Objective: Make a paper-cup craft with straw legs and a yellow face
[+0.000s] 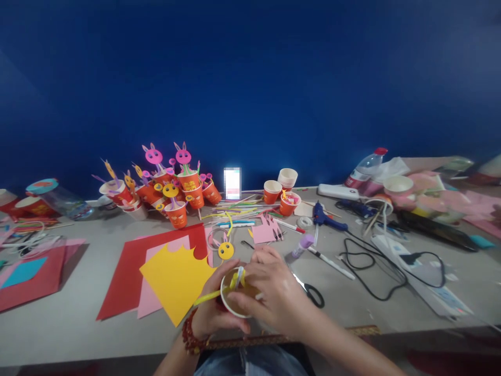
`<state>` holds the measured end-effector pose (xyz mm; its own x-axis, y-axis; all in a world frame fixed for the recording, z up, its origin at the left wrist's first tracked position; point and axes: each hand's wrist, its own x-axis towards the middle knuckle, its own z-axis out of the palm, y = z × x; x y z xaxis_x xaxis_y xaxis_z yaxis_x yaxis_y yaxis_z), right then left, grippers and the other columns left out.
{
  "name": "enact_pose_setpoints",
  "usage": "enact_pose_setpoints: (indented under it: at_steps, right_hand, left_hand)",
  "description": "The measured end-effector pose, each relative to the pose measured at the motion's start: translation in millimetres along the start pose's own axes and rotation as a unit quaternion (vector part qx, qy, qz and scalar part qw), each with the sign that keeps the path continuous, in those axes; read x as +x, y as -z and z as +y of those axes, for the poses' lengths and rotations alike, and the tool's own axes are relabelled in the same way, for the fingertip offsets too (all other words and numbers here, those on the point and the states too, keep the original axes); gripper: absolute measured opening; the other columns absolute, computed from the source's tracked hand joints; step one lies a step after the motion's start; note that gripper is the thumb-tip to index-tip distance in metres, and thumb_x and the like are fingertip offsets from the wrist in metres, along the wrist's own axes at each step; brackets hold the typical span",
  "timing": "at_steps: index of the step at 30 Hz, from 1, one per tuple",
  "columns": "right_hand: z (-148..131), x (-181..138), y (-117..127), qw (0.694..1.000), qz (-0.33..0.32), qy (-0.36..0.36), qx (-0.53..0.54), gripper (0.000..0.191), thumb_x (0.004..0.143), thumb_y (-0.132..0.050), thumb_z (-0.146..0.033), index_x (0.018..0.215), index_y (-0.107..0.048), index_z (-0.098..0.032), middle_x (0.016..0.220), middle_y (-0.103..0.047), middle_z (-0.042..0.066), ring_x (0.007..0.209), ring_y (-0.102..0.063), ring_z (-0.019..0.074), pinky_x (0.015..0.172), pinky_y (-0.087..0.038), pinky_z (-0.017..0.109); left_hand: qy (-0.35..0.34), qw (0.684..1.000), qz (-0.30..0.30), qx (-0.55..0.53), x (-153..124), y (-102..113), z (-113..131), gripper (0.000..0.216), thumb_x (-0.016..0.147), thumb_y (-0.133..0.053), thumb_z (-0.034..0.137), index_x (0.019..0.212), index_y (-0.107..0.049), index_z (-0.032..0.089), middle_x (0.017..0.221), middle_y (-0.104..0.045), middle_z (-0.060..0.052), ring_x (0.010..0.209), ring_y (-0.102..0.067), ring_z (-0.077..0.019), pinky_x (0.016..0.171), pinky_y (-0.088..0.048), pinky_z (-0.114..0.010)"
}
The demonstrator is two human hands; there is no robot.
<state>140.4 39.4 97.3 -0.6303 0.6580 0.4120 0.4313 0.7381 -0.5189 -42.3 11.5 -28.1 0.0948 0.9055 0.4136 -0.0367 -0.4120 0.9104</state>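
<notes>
While the worktop [78, 339] spreads outward on all sides, the central lot is one paper cup [224, 298], white inside, at the near edge in front of the person's body (clock hours below are read from it).

Left hand [209, 316], red bead bracelet [191, 334] at wrist: grip clamped on the cup's outer wall, at nine o'clock.

Right hand [276, 287]: comes over the rim from three o'clock, fingers inside the cup; whether that grip is closed on anything, cannot tell.

Yellow chenille stem [207, 298]: one length, projecting past the left hand towards nine o'clock. More fuzzy yellow shows within the cup, beside a blurred pale strip.

At twelve, just beyond the hands: yellow paper disc [226, 250] with two dark eyes.

At ten: yellow cardstock [174, 282], scalloped edge, overlapping pink and red sheets.

At eleven, farther off: orange-red paper cups with rabbit-eared figures [183, 156].

At two: purple-capped glue stick [303, 245]; beyond it, blue hot-glue gun [331, 220].

At three: black-handled scissors [314, 295], just beside the right hand.
</notes>
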Motion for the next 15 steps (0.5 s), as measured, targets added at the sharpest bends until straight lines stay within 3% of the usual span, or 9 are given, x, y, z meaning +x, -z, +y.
enact_pose_setpoints:
  at_steps: [3, 5, 9, 12, 15]
  right_hand:
    - [2.7, -0.4, 3.0, 0.999, 0.025, 0.003, 0.024, 0.025, 0.093, -0.061, -0.029, 0.07, -0.061, -0.02, 0.073, -0.068, 0.002, 0.074, -0.053, 0.0194, 0.088, -0.039, 0.042]
    - [6.9, -1.4, 6.2, 0.997, 0.051, -0.012, 0.06, 0.015, 0.094, -0.061, -0.032, 0.087, -0.066, -0.02, 0.082, -0.07, 0.004, 0.081, -0.057, 0.0216, 0.086, -0.042, 0.04]
    - [21.8, -8.7, 10.1, 0.983, 0.084, -0.094, 0.136, 0.019, 0.097, -0.056, -0.033, 0.11, -0.065, -0.022, 0.102, -0.07, 0.006, 0.089, -0.061, 0.0212, 0.075, -0.047, 0.031]
    - [32.1, -19.3, 1.9, 0.965, 0.057, -0.175, 0.188, 0.027, 0.099, -0.051, -0.041, 0.092, -0.066, -0.02, 0.087, -0.069, 0.004, 0.077, -0.061, 0.0187, 0.061, -0.044, 0.026]
    - [35.7, -29.8, -15.5, 0.946, -0.004, -0.195, 0.258, 0.044, 0.099, -0.048, -0.049, 0.072, -0.062, -0.018, 0.066, -0.062, 0.0, 0.063, -0.057, 0.0148, 0.058, -0.041, 0.024]
  left_hand:
    - [0.007, 1.0, 0.013, -0.02, -0.9, -1.4, -3.2, 0.101, 0.044, -0.093, 0.054, 0.135, -0.059, 0.027, 0.136, -0.062, -0.015, 0.125, -0.057, -0.0422, 0.11, -0.041, -0.054]
    - [0.014, 0.998, 0.03, -0.046, -0.1, -3.7, -2.7, 0.098, 0.045, -0.093, 0.053, 0.133, -0.06, 0.026, 0.135, -0.063, -0.014, 0.124, -0.058, -0.041, 0.109, -0.043, -0.052]
    - [0.039, 0.986, 0.073, -0.142, 7.0, -9.2, 8.5, 0.092, 0.049, -0.092, 0.054, 0.131, -0.06, 0.028, 0.126, -0.068, -0.011, 0.113, -0.066, -0.0356, 0.096, -0.054, -0.044]
    - [0.074, 0.975, 0.087, -0.192, 12.5, -10.2, 16.6, 0.09, 0.056, -0.088, 0.058, 0.134, -0.056, 0.028, 0.121, -0.069, -0.012, 0.104, -0.069, -0.0337, 0.085, -0.059, -0.041]
    - [0.085, 0.973, 0.092, -0.196, 13.2, -9.1, 14.6, 0.089, 0.059, -0.086, 0.059, 0.135, -0.054, 0.025, 0.12, -0.069, -0.013, 0.099, -0.071, -0.0321, 0.085, -0.059, -0.041]
